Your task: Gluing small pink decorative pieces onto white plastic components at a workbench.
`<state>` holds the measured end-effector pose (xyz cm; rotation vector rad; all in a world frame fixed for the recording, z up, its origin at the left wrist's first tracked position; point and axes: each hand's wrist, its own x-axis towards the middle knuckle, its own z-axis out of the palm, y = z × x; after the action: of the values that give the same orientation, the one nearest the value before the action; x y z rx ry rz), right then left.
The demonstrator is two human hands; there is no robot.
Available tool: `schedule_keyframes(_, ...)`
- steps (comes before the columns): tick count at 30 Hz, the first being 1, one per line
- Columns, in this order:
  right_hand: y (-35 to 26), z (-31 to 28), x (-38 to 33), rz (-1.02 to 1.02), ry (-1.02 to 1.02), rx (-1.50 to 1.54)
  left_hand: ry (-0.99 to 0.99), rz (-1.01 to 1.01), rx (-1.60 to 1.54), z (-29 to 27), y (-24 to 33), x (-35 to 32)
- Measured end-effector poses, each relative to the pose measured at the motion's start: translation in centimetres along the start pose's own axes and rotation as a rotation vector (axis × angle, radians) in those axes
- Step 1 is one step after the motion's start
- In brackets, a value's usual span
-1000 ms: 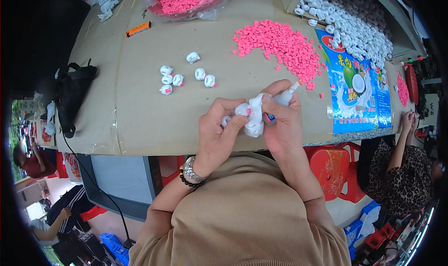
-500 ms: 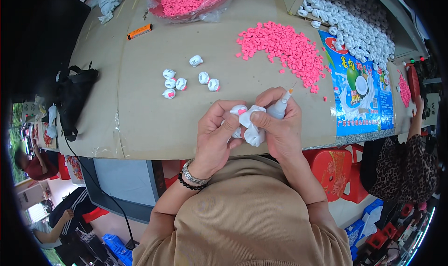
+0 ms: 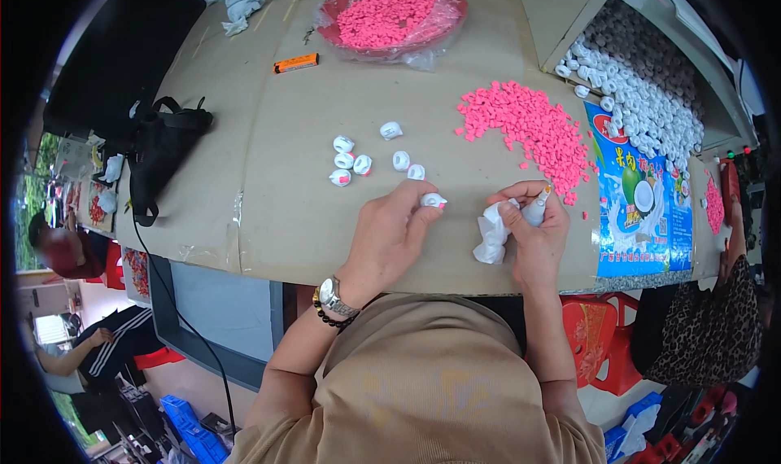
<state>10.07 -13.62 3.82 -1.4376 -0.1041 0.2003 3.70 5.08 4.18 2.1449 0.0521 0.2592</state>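
My left hand (image 3: 389, 232) pinches a small white rounded piece with a pink part (image 3: 434, 199) between thumb and fingers, just over the table. In my right hand (image 3: 538, 240) are a crumpled white tissue (image 3: 491, 238) and a small translucent squeeze bottle (image 3: 535, 210) with an orange-based tip pointing away from me. Beyond my left hand stand several similar white pieces (image 3: 362, 164), some showing pink. A loose heap of small pink pieces (image 3: 529, 122) lies beyond my right hand.
A red bowl lined with clear plastic (image 3: 325, 24) holds more pink pieces. White pieces (image 3: 643, 106) spill from a box onto a blue printed sheet (image 3: 622, 244). An orange stick-like object (image 3: 296, 63) and a black bag (image 3: 167, 151) lie leftward. Other people sit at both sides.
My hands have come apart. The left carries the white piece away from the tissue, toward the group on the table. The right keeps the tissue and bottle. The whole view has shifted.
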Motion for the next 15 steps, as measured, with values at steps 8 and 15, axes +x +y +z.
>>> schedule_keyframes(8, 0.9, -0.3, 1.0, -0.127, 0.01, -0.21, -0.06, -0.074, -0.122, 0.1, -0.9, 2.4)
schedule_keyframes(15, 0.9, -0.2, 0.7, -0.067, -0.041, -0.182, -0.198, -0.51, -0.785, -1.2, 1.3, 2.1)
